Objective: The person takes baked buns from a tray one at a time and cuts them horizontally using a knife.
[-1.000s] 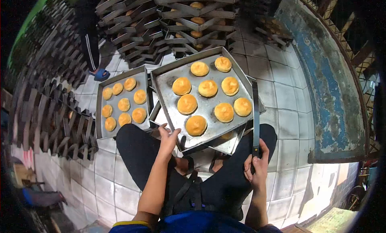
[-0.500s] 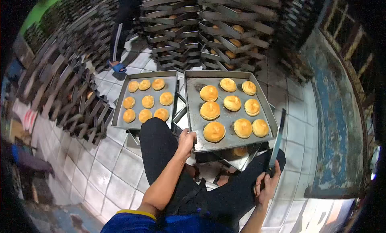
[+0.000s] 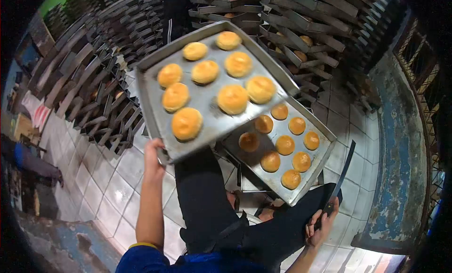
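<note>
My left hand [image 3: 153,157] grips the near left corner of a metal baking tray [image 3: 214,125], which is raised and tilted above my left knee. Several round golden buns [image 3: 232,99] sit on it. Below and to the right, a second baking tray [image 3: 314,162] with several glossy browned buns [image 3: 285,144] rests on a support that is mostly hidden. The raised tray covers its far left part. Over my right thigh, my right hand [image 3: 322,223] is closed around the handle of a long knife [image 3: 347,168], blade pointing up and away from me.
Crisscrossed stacks of trays [image 3: 301,23] holding buns stand ahead, and more tray stacks [image 3: 94,84] line the left. To the right is a worn wall panel [image 3: 393,179] with peeling blue paint. White tiles [image 3: 117,190] cover the floor. Another person's dark trouser leg [image 3: 176,16] shows behind the raised tray.
My left hand has lifted the upper tray and swung it left, rotating it. The lower tray of buns is now uncovered. My right hand still holds the knife, with little movement.
</note>
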### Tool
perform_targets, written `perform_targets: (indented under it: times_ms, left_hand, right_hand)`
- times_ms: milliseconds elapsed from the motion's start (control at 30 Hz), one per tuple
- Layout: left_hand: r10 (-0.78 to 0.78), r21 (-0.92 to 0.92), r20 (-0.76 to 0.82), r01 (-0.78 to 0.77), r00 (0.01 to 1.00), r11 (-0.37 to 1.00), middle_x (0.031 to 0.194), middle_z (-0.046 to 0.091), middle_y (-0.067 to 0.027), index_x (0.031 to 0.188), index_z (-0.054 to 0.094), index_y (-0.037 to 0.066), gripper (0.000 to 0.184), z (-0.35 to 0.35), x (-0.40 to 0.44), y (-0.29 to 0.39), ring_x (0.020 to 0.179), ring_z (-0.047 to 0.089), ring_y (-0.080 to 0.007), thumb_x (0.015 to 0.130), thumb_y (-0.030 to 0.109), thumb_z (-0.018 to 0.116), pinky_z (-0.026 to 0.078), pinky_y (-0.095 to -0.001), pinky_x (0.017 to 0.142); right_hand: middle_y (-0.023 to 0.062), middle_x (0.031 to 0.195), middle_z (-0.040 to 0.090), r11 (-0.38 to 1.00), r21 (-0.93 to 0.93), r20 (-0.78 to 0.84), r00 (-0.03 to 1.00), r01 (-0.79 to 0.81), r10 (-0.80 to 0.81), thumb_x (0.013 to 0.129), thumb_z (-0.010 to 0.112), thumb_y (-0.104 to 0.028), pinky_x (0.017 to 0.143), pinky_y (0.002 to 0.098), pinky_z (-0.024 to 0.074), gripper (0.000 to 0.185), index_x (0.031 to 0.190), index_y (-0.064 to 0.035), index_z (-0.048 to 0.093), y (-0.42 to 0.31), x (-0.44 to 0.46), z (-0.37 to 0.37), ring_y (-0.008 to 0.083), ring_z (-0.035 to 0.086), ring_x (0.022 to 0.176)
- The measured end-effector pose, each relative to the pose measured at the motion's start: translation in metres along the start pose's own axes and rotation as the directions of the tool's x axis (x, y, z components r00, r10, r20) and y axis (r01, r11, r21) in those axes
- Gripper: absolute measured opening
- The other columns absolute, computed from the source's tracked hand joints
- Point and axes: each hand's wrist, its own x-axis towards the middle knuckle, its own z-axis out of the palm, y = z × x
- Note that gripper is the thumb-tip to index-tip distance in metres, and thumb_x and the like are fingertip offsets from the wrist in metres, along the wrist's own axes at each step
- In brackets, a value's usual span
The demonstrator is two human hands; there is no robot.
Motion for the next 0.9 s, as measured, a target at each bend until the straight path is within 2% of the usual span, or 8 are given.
perform_targets:
  times_ms: [67, 267, 300, 400, 667, 800, 867, 900]
  left_hand:
    - [0.052, -0.125, -0.051, -0.058, 0.997, 0.991, 0.079, 0.057, 0.0001, 0.08, 0.057, 0.014, 0.004, -0.008, 0.031, 0.014, 0.073, 0.06, -0.0169, 0.079, 0.013, 0.061, 0.051, -0.0324, 0.066]
    - [0.169, 0.016, -0.232, -0.17, 0.958, 0.985, 0.078, 0.051, 0.0009, 0.076, 0.053, 0.015, 0.009, -0.07, 0.15, -0.003, 0.068, 0.05, -0.017, 0.077, 0.009, 0.059, 0.046, -0.0337, 0.066]
    - [0.188, -0.042, -0.204, -0.201, 0.961, 0.979, 0.073, 0.047, -0.0006, 0.085, 0.055, 0.011, 0.012, -0.082, 0.166, -0.016, 0.066, 0.049, -0.0184, 0.075, 0.008, 0.062, 0.044, -0.035, 0.065]
    - [0.132, 0.007, -0.197, -0.133, 0.971, 0.991, 0.073, 0.048, 0.001, 0.073, 0.05, 0.016, 0.012, -0.091, 0.161, -0.044, 0.066, 0.048, -0.0161, 0.079, 0.01, 0.059, 0.042, -0.0345, 0.063]
    - [-0.011, 0.03, -0.064, 0.013, 0.998, 0.999, 0.073, 0.052, -0.0011, 0.082, 0.055, 0.013, 0.007, -0.151, 0.212, -0.163, 0.063, 0.048, -0.0167, 0.079, 0.009, 0.06, 0.039, -0.0324, 0.061]
    - [-0.096, 0.062, -0.171, 0.108, 0.981, 0.992, 0.073, 0.055, -0.0017, 0.083, 0.055, 0.01, 0.007, -0.145, 0.207, -0.156, 0.065, 0.054, -0.0169, 0.083, 0.013, 0.062, 0.044, -0.0322, 0.064]
    - [0.025, 0.524, -0.231, 0.102, 0.973, 0.845, 0.083, 0.064, -0.0066, 0.096, 0.062, 0.003, 0.017, -0.14, 0.201, -0.134, 0.079, 0.064, -0.0187, 0.09, 0.019, 0.065, 0.051, -0.0339, 0.074]
    - [0.285, 0.736, -0.157, -0.08, 0.946, 0.672, 0.091, 0.067, -0.0094, 0.108, 0.064, 0.0, 0.023, -0.15, 0.212, -0.132, 0.087, 0.066, -0.0198, 0.095, 0.019, 0.064, 0.053, -0.0349, 0.081]
  right_hand:
    - [0.0058, 0.067, 0.053, 1.0, -0.001, -0.013, 1.0, 0.007, -0.007, 0.111, 0.061, -0.04, 0.031, 0.0226, 0.0258, 0.074, 0.171, -0.0217, 0.022, -0.004, 0.003, 0.007, 0.008, 0.033, 0.036]
    - [0.0057, 0.071, 0.054, 0.999, -0.04, -0.004, 1.0, -0.017, 0.017, 0.112, 0.058, -0.037, 0.032, 0.0219, 0.0266, 0.071, 0.171, -0.022, 0.022, -0.005, 0.003, 0.003, 0.007, 0.035, 0.038]
    - [0.0057, 0.071, 0.054, 0.999, -0.043, -0.013, 1.0, -0.01, 0.01, 0.112, 0.058, -0.037, 0.032, 0.0219, 0.0266, 0.071, 0.171, -0.022, 0.022, -0.004, 0.003, 0.003, 0.007, 0.035, 0.038]
    - [0.0061, 0.072, 0.054, 0.998, -0.068, 0.01, 1.0, -0.002, 0.003, 0.113, 0.057, -0.036, 0.033, 0.0219, 0.027, 0.07, 0.171, -0.0217, 0.021, -0.002, 0.006, 0.003, 0.007, 0.036, 0.039]
    - [0.0073, 0.071, 0.055, 0.994, -0.105, -0.002, 0.999, -0.042, 0.042, 0.111, 0.059, -0.034, 0.032, 0.0228, 0.0284, 0.07, 0.17, -0.0203, 0.024, -0.004, 0.01, 0.011, 0.0079, 0.036, 0.038]
    - [0.0077, 0.071, 0.055, 0.991, -0.131, -0.009, 0.999, -0.036, 0.035, 0.113, 0.056, -0.033, 0.032, 0.0215, 0.0285, 0.067, 0.171, -0.0234, 0.023, -0.003, 0.01, 0.008, 0.0069, 0.035, 0.036]
    - [0.0073, 0.071, 0.055, 0.988, -0.145, -0.04, 0.998, -0.047, 0.041, 0.113, 0.055, -0.031, 0.031, 0.0212, 0.0286, 0.066, 0.171, -0.0229, 0.023, 0.0, 0.009, 0.003, 0.0068, 0.035, 0.036]
    - [0.007, 0.071, 0.055, 0.99, -0.133, -0.02, 0.999, -0.037, 0.035, 0.113, 0.056, -0.031, 0.031, 0.0211, 0.0284, 0.066, 0.171, -0.0225, 0.024, 0.001, 0.01, 0.001, 0.0067, 0.034, 0.035]
